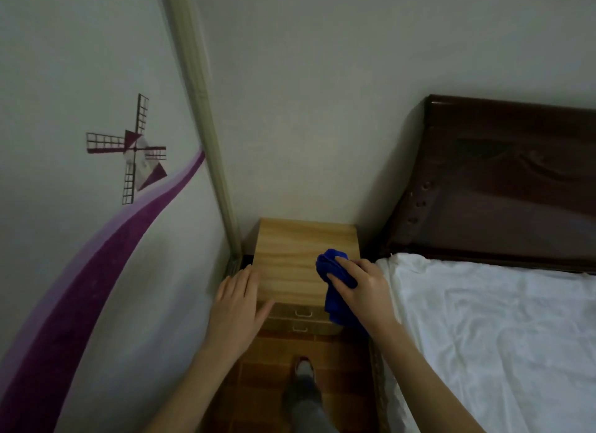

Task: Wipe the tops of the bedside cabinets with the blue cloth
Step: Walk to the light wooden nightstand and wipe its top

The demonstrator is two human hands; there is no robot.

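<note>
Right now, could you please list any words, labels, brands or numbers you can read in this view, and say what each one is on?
None: no readable text anywhere.
The wall decal is a windmill picture only, with no lettering.
The bedside cabinet, blue cloth and headboard show no labels.

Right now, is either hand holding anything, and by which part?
The right hand grips the bunched blue cloth around its middle, on the cabinet top. The left hand lies flat, holding nothing.
</note>
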